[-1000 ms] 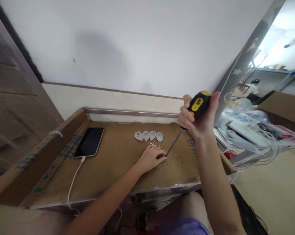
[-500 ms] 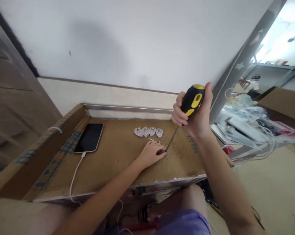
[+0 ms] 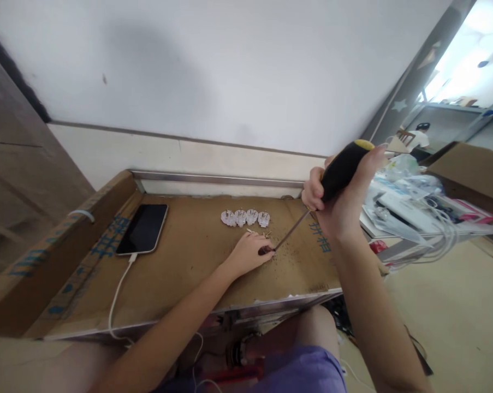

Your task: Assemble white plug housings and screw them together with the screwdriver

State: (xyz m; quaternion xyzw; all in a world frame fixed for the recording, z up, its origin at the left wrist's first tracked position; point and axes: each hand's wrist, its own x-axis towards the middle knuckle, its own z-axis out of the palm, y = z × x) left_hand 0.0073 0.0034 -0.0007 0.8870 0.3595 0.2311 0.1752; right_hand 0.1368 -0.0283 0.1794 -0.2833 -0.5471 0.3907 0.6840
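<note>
My right hand (image 3: 340, 202) grips the thick black and yellow handle of a screwdriver (image 3: 346, 166). Its long metal shaft slants down to the left, and the tip meets a small dark piece (image 3: 266, 250) under my left hand (image 3: 249, 254). The fingers of that hand are closed around the dark piece and hold it down on the cardboard (image 3: 197, 262); its kind is mostly hidden. Just beyond lie several small brass-coloured metal pieces (image 3: 267, 234). Behind them several clear plastic plug parts (image 3: 240, 218) with metal pins stand in a row.
A smartphone (image 3: 143, 229) with a white charging cable (image 3: 116, 297) lies on the left of the cardboard. At the right, a side table holds plastic bags (image 3: 410, 183), cables and a cardboard box (image 3: 471, 169). A white wall (image 3: 246, 76) rises behind. Another person (image 3: 419, 139) sits far off.
The screwdriver handle has swung to the right and its shaft leans more, with my right hand turned around it. My left hand stays on the dark piece. The view has shifted slightly.
</note>
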